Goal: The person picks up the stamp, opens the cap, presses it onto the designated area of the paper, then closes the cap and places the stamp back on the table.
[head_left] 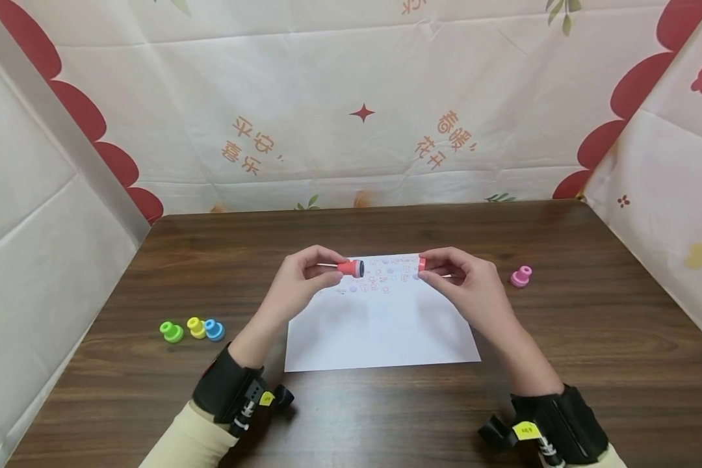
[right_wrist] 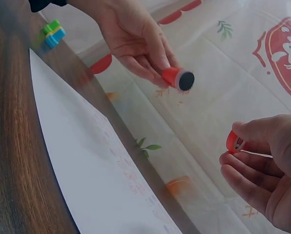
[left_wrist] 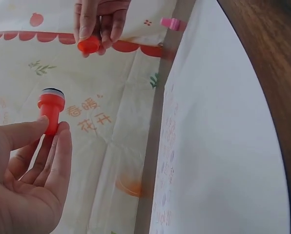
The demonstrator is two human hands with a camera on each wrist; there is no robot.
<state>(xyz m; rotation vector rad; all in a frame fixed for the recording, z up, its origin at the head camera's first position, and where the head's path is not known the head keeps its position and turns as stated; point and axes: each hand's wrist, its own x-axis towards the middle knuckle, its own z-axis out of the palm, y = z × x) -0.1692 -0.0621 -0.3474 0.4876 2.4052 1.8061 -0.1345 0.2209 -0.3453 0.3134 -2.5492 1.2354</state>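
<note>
Above the far part of a white paper sheet (head_left: 380,331), my left hand (head_left: 298,279) pinches a red toy stamp (head_left: 346,268) by its handle. The stamp's dark face points toward my right hand, and no cap covers it. Between thumb and fingertips, my right hand (head_left: 468,283) pinches a small red cap (right_wrist: 232,141). A gap separates cap and stamp. Rows of small red and bluish stamped prints (head_left: 380,279) run across the sheet's far half. In the left wrist view the stamp (left_wrist: 51,109) stands upright, its dark face up.
Green (head_left: 171,331), yellow (head_left: 196,327) and blue (head_left: 214,329) stamps stand together on the brown table (head_left: 386,416) at left. A pink stamp (head_left: 521,276) stands right of the paper. A printed cloth (head_left: 351,78) hangs behind the table's far edge.
</note>
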